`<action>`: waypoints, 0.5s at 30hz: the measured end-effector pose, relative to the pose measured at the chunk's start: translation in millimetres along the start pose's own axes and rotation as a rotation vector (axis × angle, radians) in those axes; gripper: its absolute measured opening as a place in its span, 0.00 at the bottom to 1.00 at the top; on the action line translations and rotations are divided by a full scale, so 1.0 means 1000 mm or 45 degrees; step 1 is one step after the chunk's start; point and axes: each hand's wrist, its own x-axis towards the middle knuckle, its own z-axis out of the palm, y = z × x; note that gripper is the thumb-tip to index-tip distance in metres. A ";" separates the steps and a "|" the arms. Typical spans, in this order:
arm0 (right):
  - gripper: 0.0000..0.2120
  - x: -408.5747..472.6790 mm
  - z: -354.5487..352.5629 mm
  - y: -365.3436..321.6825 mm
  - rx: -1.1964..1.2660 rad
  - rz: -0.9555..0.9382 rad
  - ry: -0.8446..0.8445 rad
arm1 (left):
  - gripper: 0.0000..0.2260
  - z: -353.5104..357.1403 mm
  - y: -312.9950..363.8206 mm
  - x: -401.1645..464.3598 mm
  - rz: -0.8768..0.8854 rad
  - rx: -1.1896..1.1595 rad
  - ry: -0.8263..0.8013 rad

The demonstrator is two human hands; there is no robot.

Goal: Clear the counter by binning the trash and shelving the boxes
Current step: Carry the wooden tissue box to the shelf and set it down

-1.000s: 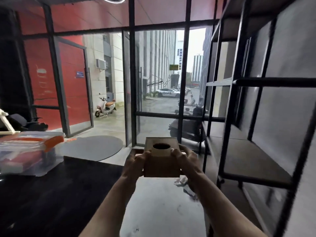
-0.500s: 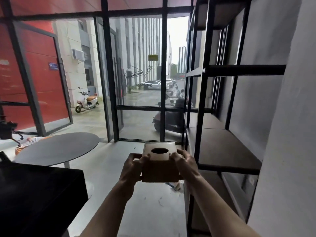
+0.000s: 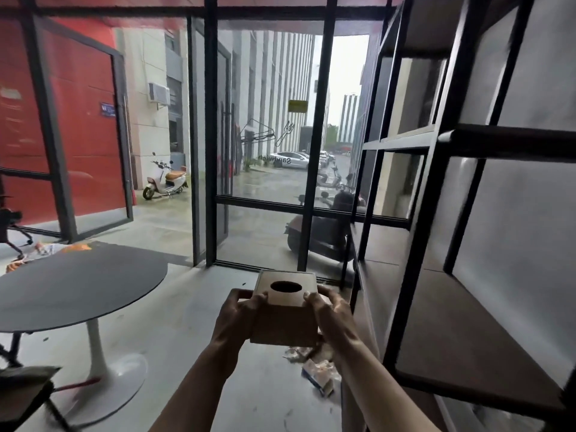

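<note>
I hold a brown cube-shaped box (image 3: 285,310) with a round hole in its top, out in front of me at chest height. My left hand (image 3: 237,319) grips its left side and my right hand (image 3: 332,316) grips its right side. A black metal shelving unit (image 3: 436,307) with brown boards stands just to the right of the box. Its waist-high board (image 3: 452,338) is bare. The counter is out of view.
A round black table (image 3: 78,288) on a white pedestal stands to the left. Crumpled paper and a small carton (image 3: 318,369) lie on the floor under my hands, by the shelf's foot. Glass walls and a door are ahead, with scooters outside.
My view has swung right, away from the black counter and the plastic bin, and moved closer to the shelving unit. Both hands keep the same hold on the box.
</note>
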 end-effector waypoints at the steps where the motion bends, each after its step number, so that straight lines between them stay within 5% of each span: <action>1: 0.24 0.025 0.008 0.001 0.000 -0.007 -0.004 | 0.24 0.000 0.001 0.025 0.003 0.000 0.005; 4: 0.30 0.086 0.028 0.003 0.014 0.045 -0.002 | 0.21 0.004 -0.005 0.085 -0.014 -0.001 0.016; 15: 0.25 0.305 0.078 0.023 0.134 0.092 -0.020 | 0.25 0.036 -0.021 0.302 -0.046 0.033 0.044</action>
